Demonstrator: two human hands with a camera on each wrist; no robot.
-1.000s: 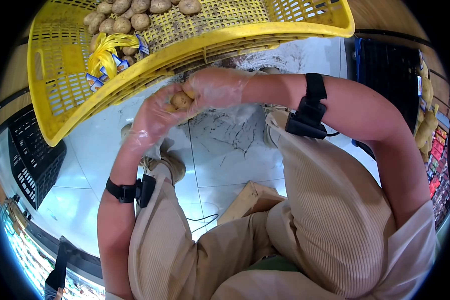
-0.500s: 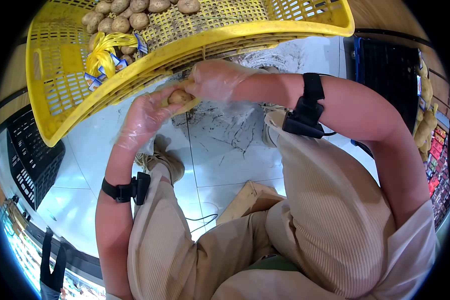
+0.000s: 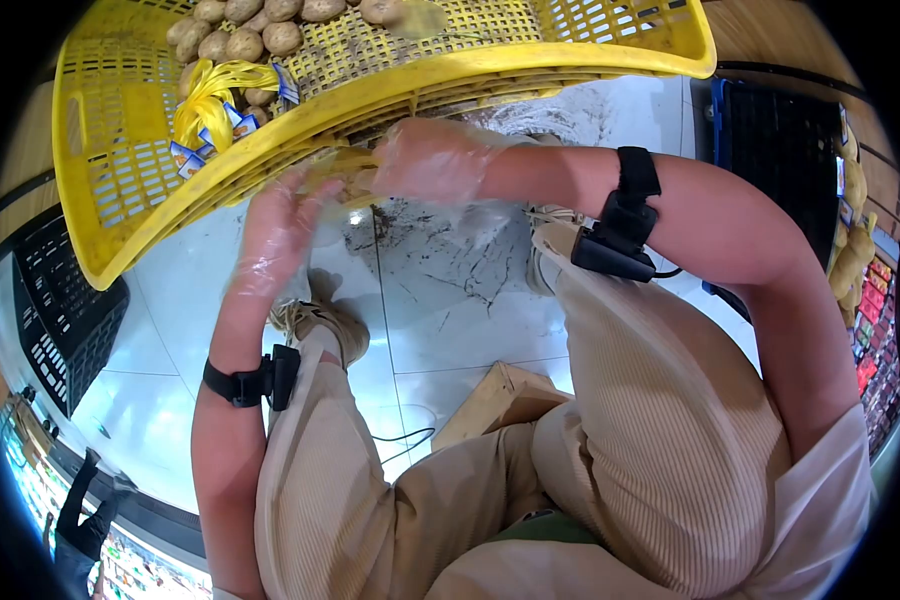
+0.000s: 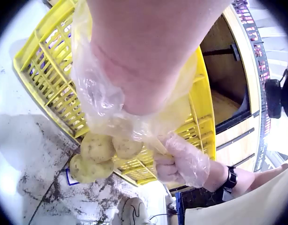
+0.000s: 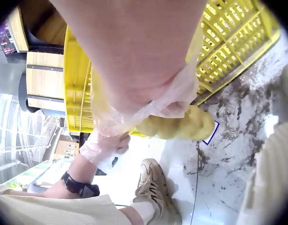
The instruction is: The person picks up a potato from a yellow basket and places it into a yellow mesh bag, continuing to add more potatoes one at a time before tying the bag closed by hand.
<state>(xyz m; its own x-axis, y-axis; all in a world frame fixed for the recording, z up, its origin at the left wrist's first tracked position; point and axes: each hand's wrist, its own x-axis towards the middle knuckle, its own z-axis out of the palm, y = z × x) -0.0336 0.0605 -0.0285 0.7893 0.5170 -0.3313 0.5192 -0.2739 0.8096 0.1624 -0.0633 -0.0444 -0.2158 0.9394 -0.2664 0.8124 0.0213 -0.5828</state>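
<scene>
Both hands wear clear plastic gloves. My left hand (image 3: 278, 228) and right hand (image 3: 432, 160) face each other below the crate's near rim, pinching a blurred yellow net (image 3: 342, 172) between them. In the left wrist view, several potatoes (image 4: 97, 148) hang in the net below the left glove, with a blue-edged label beside them; the right hand (image 4: 182, 161) is curled at the net's edge. The right wrist view shows the potatoes (image 5: 174, 127) in a row, the label (image 5: 211, 133) at their end and the left hand (image 5: 103, 146) with bent fingers.
A yellow crate (image 3: 370, 84) holds loose potatoes (image 3: 282, 38) and yellow nets with blue labels (image 3: 210, 105). Black crates stand at left (image 3: 70, 300) and right (image 3: 775, 150). Soil lies on the tiled floor (image 3: 450, 330), near a wooden box (image 3: 500, 400) between the legs.
The potato seen between both hands is no longer visible there in the head view. The left fingers have moved off it, and the net is now spread between the hands.
</scene>
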